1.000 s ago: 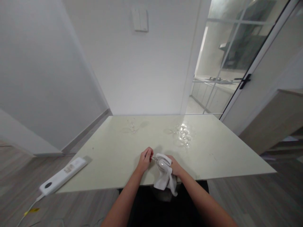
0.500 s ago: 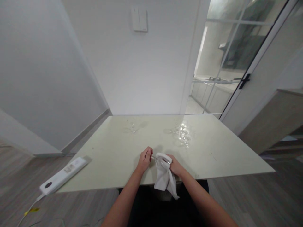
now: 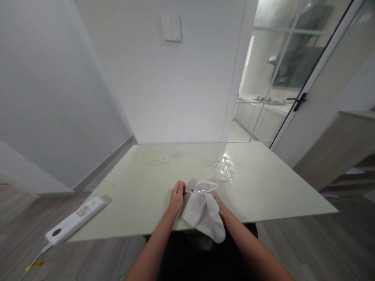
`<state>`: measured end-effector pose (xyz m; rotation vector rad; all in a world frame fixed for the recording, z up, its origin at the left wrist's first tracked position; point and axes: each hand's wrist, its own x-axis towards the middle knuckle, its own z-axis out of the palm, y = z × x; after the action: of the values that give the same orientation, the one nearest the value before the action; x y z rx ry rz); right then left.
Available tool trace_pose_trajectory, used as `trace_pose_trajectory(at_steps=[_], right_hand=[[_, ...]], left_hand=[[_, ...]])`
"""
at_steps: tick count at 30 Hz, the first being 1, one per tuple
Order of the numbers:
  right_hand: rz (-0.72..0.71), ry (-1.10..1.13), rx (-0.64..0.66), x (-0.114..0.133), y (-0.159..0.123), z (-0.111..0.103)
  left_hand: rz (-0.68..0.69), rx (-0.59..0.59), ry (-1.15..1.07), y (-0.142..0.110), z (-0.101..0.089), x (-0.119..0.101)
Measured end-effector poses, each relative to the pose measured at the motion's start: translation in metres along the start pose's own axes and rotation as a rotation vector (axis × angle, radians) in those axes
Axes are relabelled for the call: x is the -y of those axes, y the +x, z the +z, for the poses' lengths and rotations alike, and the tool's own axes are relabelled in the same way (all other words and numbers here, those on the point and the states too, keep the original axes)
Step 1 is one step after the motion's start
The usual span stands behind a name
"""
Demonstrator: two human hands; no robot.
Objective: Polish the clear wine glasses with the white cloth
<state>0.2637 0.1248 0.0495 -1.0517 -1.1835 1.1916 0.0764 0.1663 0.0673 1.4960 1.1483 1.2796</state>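
Note:
A clear stemmed glass (image 3: 197, 190) lies sideways above the near edge of a pale table (image 3: 140, 195). My left hand (image 3: 177, 196) pinches its stem and base. A white cloth (image 3: 204, 210) wraps the bowl of the glass and hangs down over the table edge. My right hand (image 3: 219, 206) is mostly hidden behind the cloth and holds it around the bowl.
Another stemmed glass (image 3: 163, 155) stands at the far left of the table, and several more glasses (image 3: 225, 166) cluster at the far right. A white power strip (image 3: 74, 218) lies on the wooden floor to the left. A glass door (image 3: 293, 78) stands at the back right.
The glass and cloth have been lifted and moved slightly away from me. The cloth has spread out wider and now hangs lower over my right hand.

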Motion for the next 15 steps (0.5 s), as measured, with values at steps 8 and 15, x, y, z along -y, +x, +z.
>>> trace_pose_trajectory(at_steps=[8,15], right_hand=[[0.075,0.183,-0.075,-0.001,-0.004,-0.005],[0.135,0.272,-0.189,-0.009,0.006,-0.008]], left_hand=[[0.148,0.211,0.208,-0.005,-0.002,-0.006],[0.211,0.234,0.4,-0.003,0.0,-0.007]])
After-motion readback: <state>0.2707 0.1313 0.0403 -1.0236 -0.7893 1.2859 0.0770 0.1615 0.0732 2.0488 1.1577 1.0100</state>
